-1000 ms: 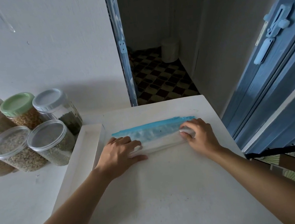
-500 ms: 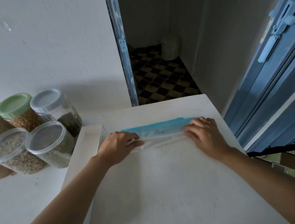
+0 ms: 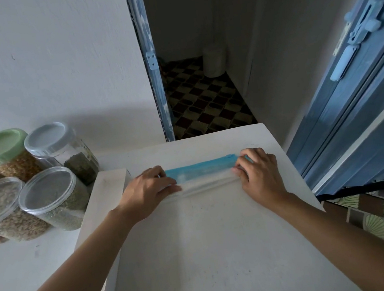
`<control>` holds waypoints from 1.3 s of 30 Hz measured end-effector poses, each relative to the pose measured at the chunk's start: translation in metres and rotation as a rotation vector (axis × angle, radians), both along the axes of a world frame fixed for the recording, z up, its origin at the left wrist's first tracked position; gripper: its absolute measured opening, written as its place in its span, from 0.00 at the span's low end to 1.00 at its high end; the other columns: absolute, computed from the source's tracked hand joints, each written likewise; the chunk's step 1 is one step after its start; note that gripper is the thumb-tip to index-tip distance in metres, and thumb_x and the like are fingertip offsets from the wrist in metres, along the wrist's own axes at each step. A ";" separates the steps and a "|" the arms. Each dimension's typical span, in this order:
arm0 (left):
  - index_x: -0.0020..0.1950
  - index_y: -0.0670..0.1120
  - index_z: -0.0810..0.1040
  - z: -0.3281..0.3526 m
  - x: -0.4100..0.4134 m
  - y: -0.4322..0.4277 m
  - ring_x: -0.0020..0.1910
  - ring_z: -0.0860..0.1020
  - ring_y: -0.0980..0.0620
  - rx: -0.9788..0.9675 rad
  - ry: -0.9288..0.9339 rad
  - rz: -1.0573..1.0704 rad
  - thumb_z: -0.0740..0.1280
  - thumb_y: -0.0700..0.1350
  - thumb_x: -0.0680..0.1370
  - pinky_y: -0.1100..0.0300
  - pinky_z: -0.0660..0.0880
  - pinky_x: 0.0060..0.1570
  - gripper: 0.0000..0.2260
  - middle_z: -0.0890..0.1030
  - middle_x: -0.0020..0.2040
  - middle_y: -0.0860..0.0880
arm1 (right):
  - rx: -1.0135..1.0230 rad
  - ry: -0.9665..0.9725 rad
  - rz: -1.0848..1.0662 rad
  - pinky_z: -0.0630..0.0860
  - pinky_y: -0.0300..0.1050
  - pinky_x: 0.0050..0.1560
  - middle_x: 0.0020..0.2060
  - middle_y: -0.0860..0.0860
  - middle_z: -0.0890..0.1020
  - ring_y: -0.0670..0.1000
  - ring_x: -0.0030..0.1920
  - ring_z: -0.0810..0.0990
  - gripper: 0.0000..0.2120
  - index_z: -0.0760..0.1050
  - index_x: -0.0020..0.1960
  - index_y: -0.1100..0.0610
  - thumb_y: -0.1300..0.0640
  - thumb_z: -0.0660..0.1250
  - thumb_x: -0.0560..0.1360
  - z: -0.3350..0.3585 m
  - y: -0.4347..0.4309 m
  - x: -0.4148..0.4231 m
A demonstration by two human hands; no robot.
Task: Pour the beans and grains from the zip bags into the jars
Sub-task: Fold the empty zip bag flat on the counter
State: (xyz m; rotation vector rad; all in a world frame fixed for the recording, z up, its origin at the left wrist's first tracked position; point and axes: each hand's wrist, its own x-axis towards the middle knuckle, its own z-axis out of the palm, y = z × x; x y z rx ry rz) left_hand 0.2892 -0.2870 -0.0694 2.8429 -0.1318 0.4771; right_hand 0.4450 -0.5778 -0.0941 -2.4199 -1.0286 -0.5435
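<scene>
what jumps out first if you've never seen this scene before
The left hand and right hand grip the two ends of a flattened zip bag with a bright blue strip, lying across the far part of the white table. At the left stands a cluster of lidded jars filled with beans and grains, one with a green lid. A blue door fills the right side.

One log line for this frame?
clear plastic zip bag with blue strip: flat on white table | left hand: holds its left end | right hand: pinches right end | lidded clear jars: untouched

Left hand (image 3: 147, 193), right hand (image 3: 259, 175) on bag (image 3: 202, 172)
</scene>
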 end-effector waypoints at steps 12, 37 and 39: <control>0.58 0.52 0.85 0.005 -0.006 0.002 0.36 0.78 0.54 -0.037 0.102 -0.031 0.56 0.72 0.77 0.60 0.75 0.39 0.30 0.85 0.42 0.53 | -0.147 0.069 0.205 0.77 0.51 0.59 0.54 0.54 0.79 0.56 0.55 0.77 0.21 0.77 0.66 0.56 0.65 0.68 0.74 0.011 -0.008 -0.008; 0.61 0.52 0.83 0.022 0.016 0.003 0.46 0.78 0.53 0.098 0.234 0.019 0.62 0.59 0.83 0.53 0.64 0.56 0.16 0.84 0.48 0.54 | -0.033 0.053 0.112 0.73 0.58 0.64 0.53 0.51 0.81 0.54 0.55 0.76 0.13 0.81 0.65 0.57 0.59 0.68 0.80 -0.006 0.014 0.016; 0.63 0.54 0.79 0.025 0.022 0.004 0.43 0.78 0.55 0.015 0.273 0.060 0.63 0.57 0.82 0.53 0.64 0.60 0.13 0.84 0.46 0.56 | 0.004 0.080 0.133 0.74 0.54 0.62 0.52 0.51 0.82 0.54 0.54 0.78 0.12 0.81 0.62 0.58 0.57 0.65 0.82 -0.005 0.015 0.018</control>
